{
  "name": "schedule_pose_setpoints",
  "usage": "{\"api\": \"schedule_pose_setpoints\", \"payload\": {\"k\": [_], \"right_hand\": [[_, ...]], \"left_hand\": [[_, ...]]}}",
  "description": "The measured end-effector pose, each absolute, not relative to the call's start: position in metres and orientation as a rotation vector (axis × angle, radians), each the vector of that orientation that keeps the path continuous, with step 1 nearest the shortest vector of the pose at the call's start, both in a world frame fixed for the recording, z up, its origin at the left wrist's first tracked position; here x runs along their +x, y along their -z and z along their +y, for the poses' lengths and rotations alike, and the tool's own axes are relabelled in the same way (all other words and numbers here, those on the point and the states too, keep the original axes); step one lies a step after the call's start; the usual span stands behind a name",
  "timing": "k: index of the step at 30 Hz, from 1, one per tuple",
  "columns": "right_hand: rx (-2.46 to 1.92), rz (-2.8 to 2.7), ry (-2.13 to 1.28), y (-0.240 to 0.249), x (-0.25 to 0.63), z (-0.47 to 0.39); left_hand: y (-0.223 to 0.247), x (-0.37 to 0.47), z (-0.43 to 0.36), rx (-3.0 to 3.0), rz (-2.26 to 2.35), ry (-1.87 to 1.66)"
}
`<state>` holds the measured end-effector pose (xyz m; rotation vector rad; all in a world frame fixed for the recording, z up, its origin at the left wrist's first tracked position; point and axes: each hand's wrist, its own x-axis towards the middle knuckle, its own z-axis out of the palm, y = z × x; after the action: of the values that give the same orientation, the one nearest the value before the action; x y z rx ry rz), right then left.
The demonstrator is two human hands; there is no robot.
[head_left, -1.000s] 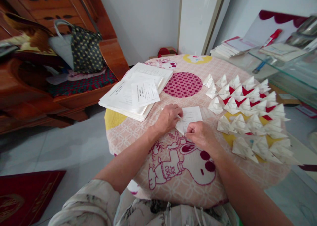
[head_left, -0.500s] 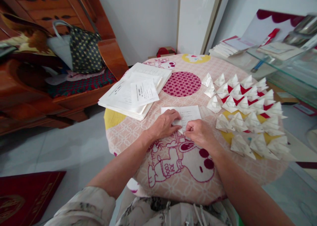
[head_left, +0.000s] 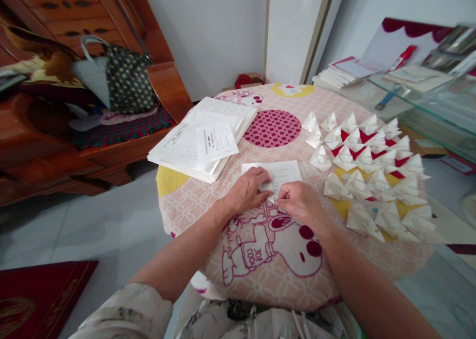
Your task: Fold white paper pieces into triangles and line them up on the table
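A printed white paper [head_left: 286,170] lies on the patterned cloth of the round table [head_left: 230,292], its near edge folded to a point. On its left part rests my left hand [head_left: 251,188], fingers bent and slightly apart, pressing the sheet down. My right hand [head_left: 299,198] is closed, thumb and forefinger pinched on the sheet's near right edge. Folded paper shapes [head_left: 355,183] stand in several rows to the right. A stack of printed sheets [head_left: 178,148], with a smaller printed sheet [head_left: 216,140] on top, lies at the left.
A glass shelf [head_left: 420,93] holding papers adjoins the table at the right, near a red marker [head_left: 404,57]. Behind the left side stands a wooden bench [head_left: 169,88] with a dotted bag [head_left: 130,79]. A red mat [head_left: 44,289] lies on the floor.
The view has shifted slightly. Both hands remain at nearly the same spots on the sheet.
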<state>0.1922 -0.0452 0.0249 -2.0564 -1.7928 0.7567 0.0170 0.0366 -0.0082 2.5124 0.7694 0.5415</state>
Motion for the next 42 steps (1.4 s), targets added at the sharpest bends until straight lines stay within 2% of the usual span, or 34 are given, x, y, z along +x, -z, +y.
{"api": "schedule_pose_setpoints", "payload": {"k": [8, 42], "right_hand": [[-2.037, -1.792, -0.757, -0.024, 0.193, -0.045], [-2.026, -1.781, -0.785, -0.024, 0.193, -0.045]], "left_hand": [[-0.001, 0.011, 0.04, 2.483, 0.668, -0.483], [0.01, 0.01, 0.04, 2.561, 0.705, -0.597]]}}
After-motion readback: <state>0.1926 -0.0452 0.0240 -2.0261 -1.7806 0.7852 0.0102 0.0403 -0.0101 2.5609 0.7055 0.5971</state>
